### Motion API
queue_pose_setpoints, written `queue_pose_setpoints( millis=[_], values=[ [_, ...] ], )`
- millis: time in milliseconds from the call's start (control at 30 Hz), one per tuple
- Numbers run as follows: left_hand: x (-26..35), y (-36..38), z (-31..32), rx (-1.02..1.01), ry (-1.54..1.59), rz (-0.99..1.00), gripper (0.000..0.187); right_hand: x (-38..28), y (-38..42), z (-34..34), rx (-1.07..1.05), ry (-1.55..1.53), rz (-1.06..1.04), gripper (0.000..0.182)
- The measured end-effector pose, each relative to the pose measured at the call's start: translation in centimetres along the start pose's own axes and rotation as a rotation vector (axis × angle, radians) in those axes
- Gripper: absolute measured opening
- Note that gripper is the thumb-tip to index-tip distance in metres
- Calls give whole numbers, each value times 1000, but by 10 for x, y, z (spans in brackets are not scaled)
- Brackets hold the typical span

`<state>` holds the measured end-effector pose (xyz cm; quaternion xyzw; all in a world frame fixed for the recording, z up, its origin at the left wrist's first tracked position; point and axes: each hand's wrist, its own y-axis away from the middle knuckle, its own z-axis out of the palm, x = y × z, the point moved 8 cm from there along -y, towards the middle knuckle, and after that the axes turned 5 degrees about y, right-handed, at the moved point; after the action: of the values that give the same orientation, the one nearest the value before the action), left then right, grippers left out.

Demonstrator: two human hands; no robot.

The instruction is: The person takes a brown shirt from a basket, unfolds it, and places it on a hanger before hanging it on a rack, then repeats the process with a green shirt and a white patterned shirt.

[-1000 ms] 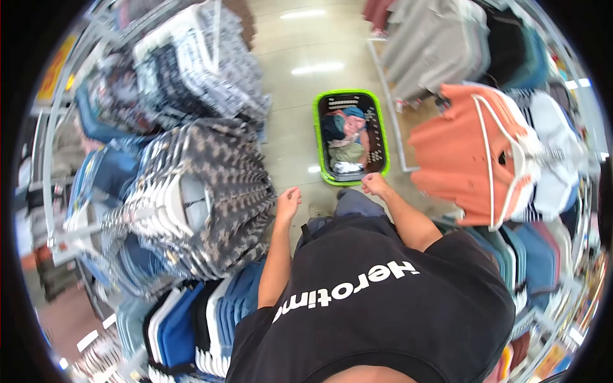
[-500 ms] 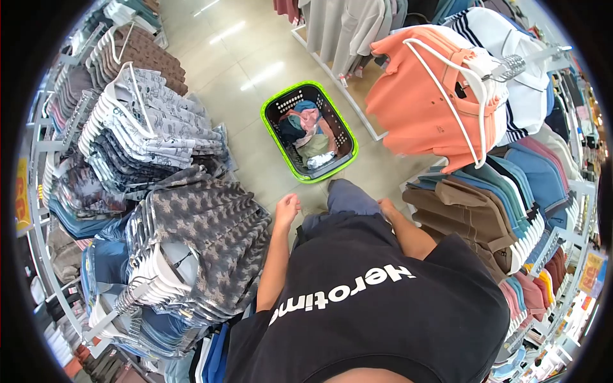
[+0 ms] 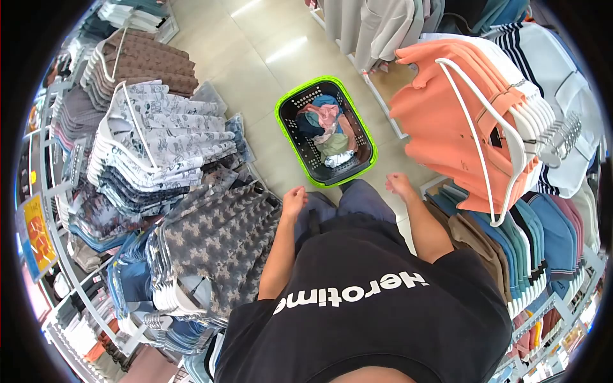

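Note:
My left hand (image 3: 295,200) hangs in front of my left thigh with its fingers curled in, and no item shows in it. My right hand (image 3: 399,185) is held out ahead of my right leg, its fingers partly apart and nothing in them. Just beyond both hands, touched by neither, a black shopping basket (image 3: 295,142) with a bright green rim stands on the floor. Inside lie crumpled clothes: a pink piece (image 3: 328,116), a pale green piece (image 3: 334,145), dark and blue ones, and a shiny silvery packet (image 3: 339,159).
Racks flank me closely. On the left hang white printed shirts (image 3: 143,127) and grey patterned shirts (image 3: 220,236). To the right are orange polo shirts (image 3: 440,127) and brown garments (image 3: 479,242). Tiled floor (image 3: 255,70) runs ahead past the basket.
My right hand has come forward from beside my hip. The basket and racks sit further right in view as my head and body have shifted. My left hand stays low and curled.

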<state>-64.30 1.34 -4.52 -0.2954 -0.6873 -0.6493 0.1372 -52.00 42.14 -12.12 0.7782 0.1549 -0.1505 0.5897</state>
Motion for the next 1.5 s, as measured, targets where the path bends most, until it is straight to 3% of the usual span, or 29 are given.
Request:
queue_pose_setpoints(
  millis=[200, 333, 500, 533, 567, 667, 733, 800, 833, 933, 1100, 1333, 1433, 1500],
  values=[
    [19, -45, 28, -99, -127, -23, 37, -33, -30, -17, 89, -114, -3, 26],
    [6, -107, 30, -164, -161, -100, 36, -9, -63, -3, 137, -185, 111, 27],
    [-16, -220, 7, -90, -162, -115, 44, 21, -115, 29, 265, -123, 225, 43],
    [-25, -244, -2, -36, -185, -135, 46, 51, -148, 33, 330, 27, 150, 55],
    [-24, -267, -9, 21, -210, -148, 49, 56, -157, 35, 338, 41, 178, 55],
    [-57, -340, -27, 204, -142, -53, 53, 19, -179, 36, 589, 379, 88, 63],
    [-43, -364, -32, 337, -212, -18, 54, 4, -205, 41, 579, 392, 48, 60],
    [-44, -384, -22, 281, -161, 9, 49, -6, -235, 48, 562, 300, -144, 50],
    [-42, -393, -13, 216, -111, 54, 44, 0, -247, 49, 554, 303, -137, 50],
    [-50, -405, -13, 295, -199, 113, 38, -28, -259, 40, 435, 30, -168, 45],
    [-55, -404, -12, 271, -210, 151, 38, -60, -270, 49, 357, 126, -174, 53],
    [-54, -414, 16, 294, -230, 130, 38, -53, -302, 28, 526, 135, -83, 51],
    [-26, -408, 63, 213, -138, 193, 40, -62, -298, -15, 598, 284, 5, 52],
    [-45, -418, 65, 250, -334, 96, 46, -45, -312, -18, 572, 246, 17, 49]
  ],
)
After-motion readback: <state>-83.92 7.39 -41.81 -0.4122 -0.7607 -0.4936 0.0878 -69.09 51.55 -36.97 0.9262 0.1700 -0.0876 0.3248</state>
